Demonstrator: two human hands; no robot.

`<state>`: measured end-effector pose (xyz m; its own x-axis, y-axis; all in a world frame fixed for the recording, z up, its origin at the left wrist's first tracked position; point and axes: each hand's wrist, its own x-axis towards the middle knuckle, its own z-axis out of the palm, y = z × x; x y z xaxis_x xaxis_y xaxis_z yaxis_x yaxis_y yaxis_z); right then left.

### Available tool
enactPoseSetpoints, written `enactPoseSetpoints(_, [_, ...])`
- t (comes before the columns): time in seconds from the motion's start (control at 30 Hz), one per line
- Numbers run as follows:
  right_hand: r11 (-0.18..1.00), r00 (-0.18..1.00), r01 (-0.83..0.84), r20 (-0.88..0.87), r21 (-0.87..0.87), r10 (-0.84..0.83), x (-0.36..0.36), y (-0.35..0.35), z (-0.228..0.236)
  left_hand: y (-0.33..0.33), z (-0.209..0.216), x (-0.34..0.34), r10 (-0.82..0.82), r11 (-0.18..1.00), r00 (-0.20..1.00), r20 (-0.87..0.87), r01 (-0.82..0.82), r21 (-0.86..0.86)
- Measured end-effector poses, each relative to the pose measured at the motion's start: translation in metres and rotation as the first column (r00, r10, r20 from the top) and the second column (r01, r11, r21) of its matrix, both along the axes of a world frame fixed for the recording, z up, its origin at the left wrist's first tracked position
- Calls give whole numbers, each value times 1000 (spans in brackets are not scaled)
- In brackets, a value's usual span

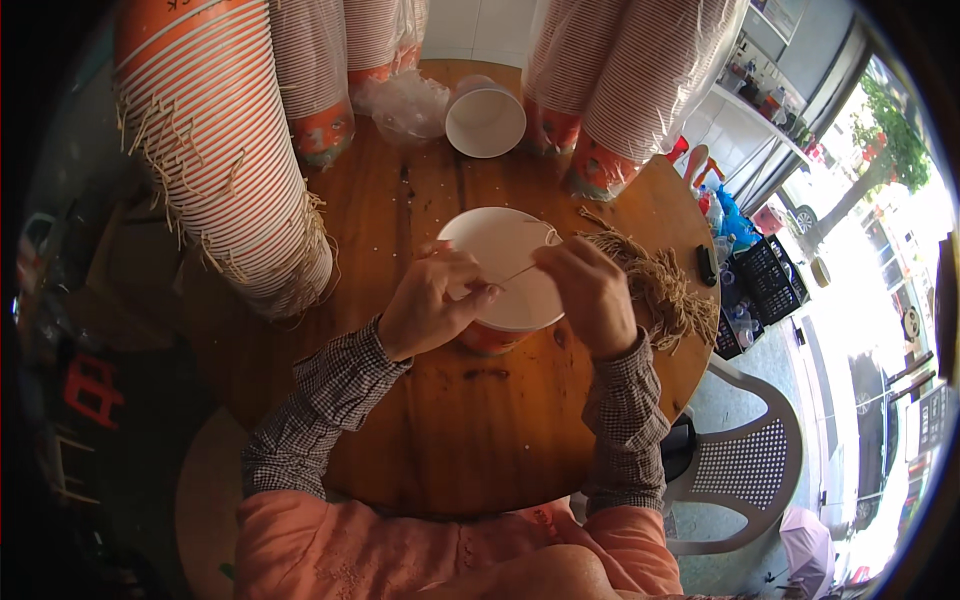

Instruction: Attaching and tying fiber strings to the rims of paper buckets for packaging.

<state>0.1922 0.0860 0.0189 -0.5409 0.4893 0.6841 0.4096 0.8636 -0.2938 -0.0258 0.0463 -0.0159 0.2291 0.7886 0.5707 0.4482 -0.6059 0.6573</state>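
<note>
I'm holding string (pixel 519 272) taut over cup (pixel 490 237), L hand (pixel 432 300) & R hand (pixel 592 297) each w/ fingertips pinched on it.

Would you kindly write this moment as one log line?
left hand: pinching string | right hand: pinching string | paper bowl: below hands | twine bundle: right of bowl

The table (pixel 430 440) is viewed from head height, closely from above, through a fisheye lens tilted down and forward; the left hand (pixel 437 300) and right hand (pixel 592 295) are framed centrally.
</note>
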Motion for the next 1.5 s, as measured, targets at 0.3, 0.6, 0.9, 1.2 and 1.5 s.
enactPoseSetpoints(0.3, [961, 938, 268, -211, -68, -277, 45, 20, -48, -14, -14, 3, 79, 983, 988, -130, -56, 175])
enactPoseSetpoints(0.6, [862, 843, 27, -452, -507, -292, 43, 16, -85, -11, -27, 9, 317, 876, 919, -233, -190, 443])
enactPoseSetpoints(0.9, [955, 912, 135, -345, -264, -224, 34, -25, -94, -6, -29, 10, 372, 859, 906, -199, -255, 444])
enactPoseSetpoints(1.2, [964, 964, 208, -135, -164, -231, 34, -40, -97, -2, -30, 7, 358, 857, 910, -208, -232, 460])
enactPoseSetpoints(1.5, [965, 989, 141, 80, -220, -126, 28, -45, -122, 1, -45, 9, 493, 677, 817, -299, -144, 722])
